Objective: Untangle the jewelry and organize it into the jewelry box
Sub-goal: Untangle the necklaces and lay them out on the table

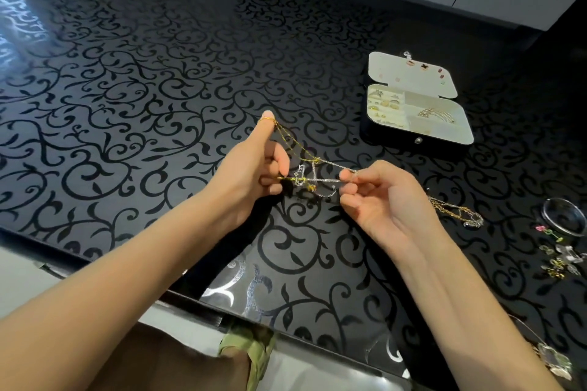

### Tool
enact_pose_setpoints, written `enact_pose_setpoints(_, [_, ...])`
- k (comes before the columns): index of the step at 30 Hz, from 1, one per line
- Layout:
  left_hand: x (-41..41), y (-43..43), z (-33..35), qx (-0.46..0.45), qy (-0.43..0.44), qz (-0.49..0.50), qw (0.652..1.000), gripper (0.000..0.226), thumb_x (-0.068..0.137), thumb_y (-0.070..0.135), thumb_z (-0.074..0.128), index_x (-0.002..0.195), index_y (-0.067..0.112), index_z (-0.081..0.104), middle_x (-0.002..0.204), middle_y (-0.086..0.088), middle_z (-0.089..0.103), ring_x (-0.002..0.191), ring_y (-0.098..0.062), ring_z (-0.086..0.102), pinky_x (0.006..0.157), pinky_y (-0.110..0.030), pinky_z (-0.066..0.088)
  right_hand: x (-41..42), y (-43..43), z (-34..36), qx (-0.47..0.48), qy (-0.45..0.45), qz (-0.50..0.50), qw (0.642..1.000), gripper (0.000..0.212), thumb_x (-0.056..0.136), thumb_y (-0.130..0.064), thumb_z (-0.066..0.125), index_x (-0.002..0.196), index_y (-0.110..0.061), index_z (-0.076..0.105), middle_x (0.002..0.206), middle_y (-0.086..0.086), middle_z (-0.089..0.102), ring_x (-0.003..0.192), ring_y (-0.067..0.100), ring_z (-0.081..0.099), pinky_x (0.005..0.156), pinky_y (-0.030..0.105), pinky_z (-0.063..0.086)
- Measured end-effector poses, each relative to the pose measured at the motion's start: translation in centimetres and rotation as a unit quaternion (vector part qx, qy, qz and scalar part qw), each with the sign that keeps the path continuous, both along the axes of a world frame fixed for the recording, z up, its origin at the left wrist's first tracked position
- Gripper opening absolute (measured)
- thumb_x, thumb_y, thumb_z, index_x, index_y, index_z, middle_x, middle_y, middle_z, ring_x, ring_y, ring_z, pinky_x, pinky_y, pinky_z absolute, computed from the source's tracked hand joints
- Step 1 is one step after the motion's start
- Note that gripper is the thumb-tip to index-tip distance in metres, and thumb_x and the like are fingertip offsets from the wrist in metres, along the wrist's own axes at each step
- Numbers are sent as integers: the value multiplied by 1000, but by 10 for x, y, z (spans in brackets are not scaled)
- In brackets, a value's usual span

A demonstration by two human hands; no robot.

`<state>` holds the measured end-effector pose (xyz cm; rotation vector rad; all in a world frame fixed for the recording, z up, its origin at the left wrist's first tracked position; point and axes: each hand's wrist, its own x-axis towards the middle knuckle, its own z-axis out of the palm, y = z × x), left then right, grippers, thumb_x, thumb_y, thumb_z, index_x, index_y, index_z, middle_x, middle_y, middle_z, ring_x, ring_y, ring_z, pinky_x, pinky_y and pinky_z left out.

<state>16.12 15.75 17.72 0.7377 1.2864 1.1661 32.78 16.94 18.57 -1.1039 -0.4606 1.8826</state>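
Observation:
A tangle of thin gold and silver chains (pixel 305 176) is stretched in the air between my hands, above the black patterned table. My left hand (pixel 251 168) has the gold chain looped over its raised index fingertip and pinches another strand lower down. My right hand (pixel 378 197) pinches the silver end of the tangle between thumb and fingers. The open jewelry box (pixel 444 140) lies to the upper right with rings, earrings and a gold piece in its cream compartments. Its lid (pixel 394 70) lies flat behind it.
More tangled gold and silver chains (pixel 460 213) lie to the right of my right hand. A silver bangle (pixel 565 219), small coloured pieces (pixel 559 260) and a pendant (pixel 556 362) lie along the table's right side. The table's front edge (pixel 222 317) runs under my forearms.

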Motion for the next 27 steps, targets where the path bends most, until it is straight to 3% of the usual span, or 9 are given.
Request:
enact_pose_setpoints(2, [-2, -1, 1, -3, 5, 5, 1000, 73, 93, 61, 30, 42, 11, 48, 53, -3, 25, 48, -12, 25, 50, -23, 28, 3, -1, 2, -1, -1, 32, 999, 22, 63, 1, 47, 64, -16, 34, 56, 7, 45, 47, 13, 31, 39, 19, 22])
enact_pose_setpoints(4, [-3, -1, 1, -4, 21, 1, 1000, 74, 91, 64, 29, 48, 8, 51, 55, -3, 22, 49, -12, 25, 50, -23, 30, 5, -2, 2, 6, -43, 85, 995, 24, 70, -1, 51, 65, -16, 33, 54, 1, 36, 46, 10, 24, 42, 20, 14])
enact_pose_setpoints(7, [-6, -1, 4, -5, 34, 1, 999, 76, 90, 66, 27, 58, 4, 57, 56, -2, 22, 49, -12, 25, 51, -23, 31, 5, -4, 3, 61, -193, 149, 968, 22, 80, 2, 58, 64, -11, 52, 52, -4, 32, 42, 7, 21, 40, 19, 13])
enact_pose_setpoints(9, [-9, -1, 4, -2, 45, -2, 999, 77, 90, 67, 25, 66, 3, 61, 52, 2, 22, 47, -11, 24, 51, -23, 30, 3, -6, 6, 99, -287, 165, 938, 12, 80, 3, 63, 79, -8, 69, 51, -4, 38, 40, 6, 25, 40, 19, 16])
enact_pose_setpoints(12, [-14, 0, 6, 1, 59, 0, 998, 75, 91, 67, 23, 77, 7, 65, 53, 3, 21, 47, -11, 22, 51, -24, 28, 4, -7, 11, 133, -359, 183, 906, 15, 85, -4, 60, 85, -11, 74, 43, -7, 34, 37, 4, 28, 39, 18, 22])
enact_pose_setpoints(16, [-22, 0, 10, 10, 78, 15, 997, 68, 92, 64, 23, 83, 10, 63, 52, 5, 21, 47, -11, 20, 50, -24, 24, 6, -9, 25, 200, -403, 194, 872, 22, 91, -10, 53, 88, -17, 73, 41, -7, 31, 41, 7, 26, 44, 19, 23])
enact_pose_setpoints(19, [-26, -1, 12, 17, 87, 22, 996, 62, 93, 62, 27, 85, 12, 62, 51, 6, 21, 46, -11, 19, 49, -24, 20, 4, -9, 36, 270, -429, 191, 841, 24, 93, -12, 49, 91, -18, 71, 39, -6, 37, 40, 6, 32, 45, 12, 31])
enact_pose_setpoints(22, [-28, 0, 13, 28, 130, 32, 991, 58, 95, 58, 28, 86, 13, 64, 50, 7, 24, 45, -11, 23, 51, -26, 23, 3, -9, 45, 344, -458, 182, 799, 23, 94, -15, 47, 93, -22, 70, 40, -2, 51, 43, 2, 46, 62, 11, 43])
enact_pose_setpoints(27, [-25, 3, 20, 75, 154, 57, 983, 33, 96, 24, 37, 94, 6, 65, 49, 6, 27, 43, -8, 24, 44, -21, 22, 2, -11, 59, 428, -443, 157, 772, 21, 94, -13, 50, 92, -19, 70, 57, 3, 67, 39, 5, 45, 51, 11, 38])
